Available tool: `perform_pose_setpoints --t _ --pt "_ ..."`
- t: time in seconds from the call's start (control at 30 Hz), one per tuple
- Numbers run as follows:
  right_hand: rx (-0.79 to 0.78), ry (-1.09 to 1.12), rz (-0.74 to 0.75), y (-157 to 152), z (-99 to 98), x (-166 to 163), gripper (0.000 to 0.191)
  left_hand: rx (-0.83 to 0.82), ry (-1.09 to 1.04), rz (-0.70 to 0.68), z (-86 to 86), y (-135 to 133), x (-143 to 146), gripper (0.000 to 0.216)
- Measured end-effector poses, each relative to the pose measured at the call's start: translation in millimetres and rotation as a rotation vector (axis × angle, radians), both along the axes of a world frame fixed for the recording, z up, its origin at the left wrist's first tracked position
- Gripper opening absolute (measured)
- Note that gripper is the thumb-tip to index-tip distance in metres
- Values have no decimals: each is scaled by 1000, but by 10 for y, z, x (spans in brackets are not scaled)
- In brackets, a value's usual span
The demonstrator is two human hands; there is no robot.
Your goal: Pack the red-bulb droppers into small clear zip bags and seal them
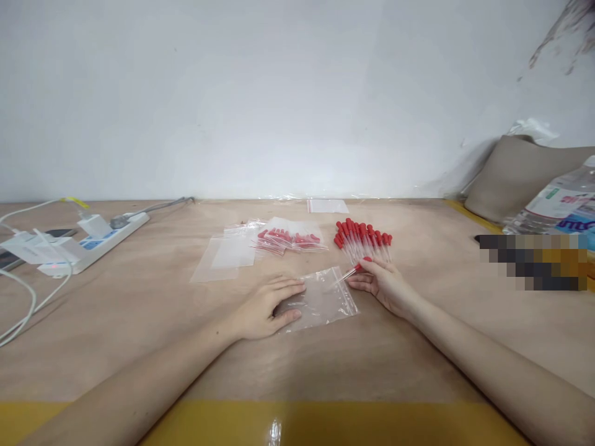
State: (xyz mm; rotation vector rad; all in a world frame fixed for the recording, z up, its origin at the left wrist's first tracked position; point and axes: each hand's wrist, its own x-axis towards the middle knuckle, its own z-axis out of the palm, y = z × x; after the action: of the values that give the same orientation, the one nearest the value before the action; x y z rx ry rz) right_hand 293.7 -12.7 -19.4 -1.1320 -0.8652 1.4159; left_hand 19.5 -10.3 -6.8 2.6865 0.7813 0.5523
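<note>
A clear zip bag (325, 300) lies flat on the wooden table (139, 310) in front of me. My left hand (267, 306) rests on the bag's left end, thumb and fingers pinching its edge. My right hand (383, 285) pinches a red-capped dropper (351, 271) whose clear tip points into the bag's mouth. Just behind lies a pile of loose red-capped droppers (363, 238). Further left sit filled bags of droppers (290, 238) and a stack of empty clear bags (225, 255).
A white power strip (93, 241) with plugs and cables lies at the far left. One more small bag (328, 205) lies by the wall. A water bottle (558, 204) and a beige cushion (515, 173) sit at the right. Yellow tape edges the table front.
</note>
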Motion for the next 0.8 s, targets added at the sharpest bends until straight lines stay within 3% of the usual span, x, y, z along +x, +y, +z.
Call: perform_pose_setpoints --t 0.13,0.2,0.43,0.6,0.8 --pt "-79 -193 339 -42 129 200 20 -20 3 20 -5 0 4 46" --pt "-44 -321 435 -64 173 248 23 -33 46 20 -6 3 2 45" --pt "144 -340 364 -60 33 97 31 -2 134 53 -4 15 30 52" --pt "294 -303 321 -74 37 82 26 -1 127 42 -13 13 36 50" --pt "269 -272 534 -97 65 64 25 8 127 32 -41 27 25 51"
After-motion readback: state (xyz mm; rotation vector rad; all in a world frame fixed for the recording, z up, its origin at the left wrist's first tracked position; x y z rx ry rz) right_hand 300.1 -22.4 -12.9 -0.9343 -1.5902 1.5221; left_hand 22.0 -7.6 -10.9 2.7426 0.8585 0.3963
